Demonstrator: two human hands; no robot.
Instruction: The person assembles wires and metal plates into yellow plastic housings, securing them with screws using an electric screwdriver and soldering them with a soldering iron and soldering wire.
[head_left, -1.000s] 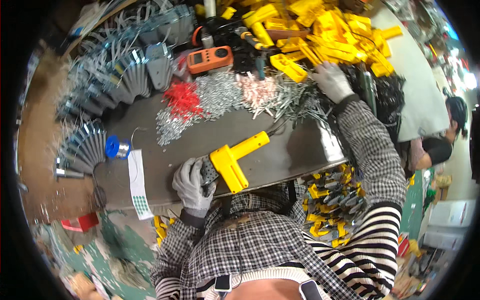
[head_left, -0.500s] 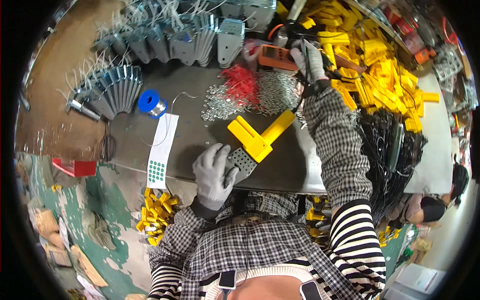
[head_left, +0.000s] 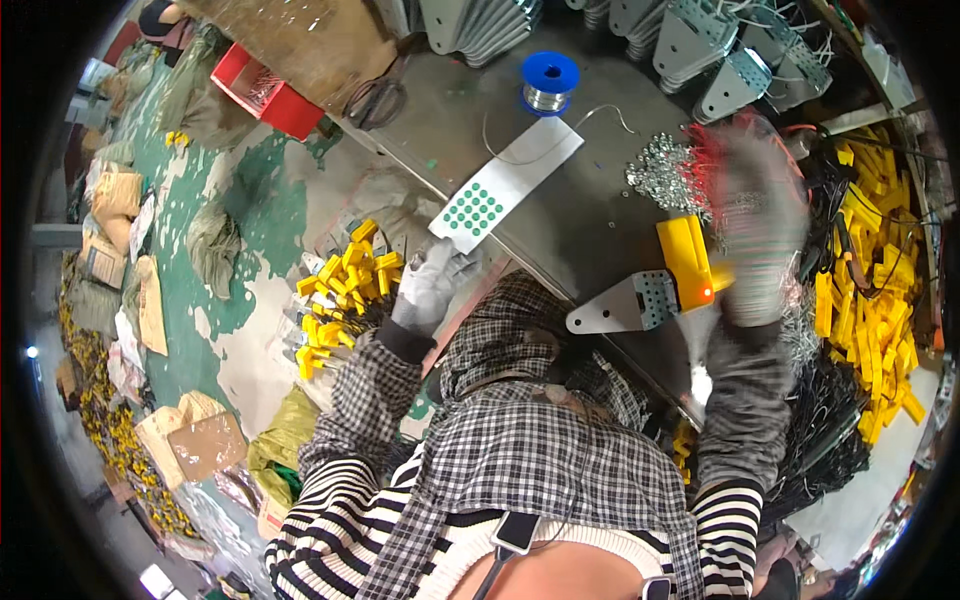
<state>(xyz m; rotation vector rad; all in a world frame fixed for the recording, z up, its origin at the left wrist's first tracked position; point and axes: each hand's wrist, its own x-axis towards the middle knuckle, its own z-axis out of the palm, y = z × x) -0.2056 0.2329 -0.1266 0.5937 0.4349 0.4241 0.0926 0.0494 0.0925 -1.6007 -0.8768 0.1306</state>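
Observation:
My left hand (head_left: 432, 287), in a grey glove, is at the table's front edge. Its fingers close on the near end of a white strip with green dot stickers (head_left: 508, 188), which lies slanting across the edge. My right hand (head_left: 762, 215) is smeared by motion over the right of the table, so its fingers and anything in them cannot be made out. Beside it lies a yellow plastic part (head_left: 684, 262) joined to a grey perforated metal bracket (head_left: 622, 306). A small red light spot shows on the yellow part.
A blue spool of wire (head_left: 549, 82) stands beyond the strip. Small metal parts (head_left: 660, 172) and red pieces (head_left: 703, 165) are heaped near my right hand. Yellow parts (head_left: 868, 290) pile up at right, above black cables (head_left: 820, 440). Scissors (head_left: 375, 103) and a red bin (head_left: 265, 92) are at left.
My view has turned left. My left hand has left the metal bracket and reached the sticker strip. My right hand has drawn back from beside the orange device toward the yellow part.

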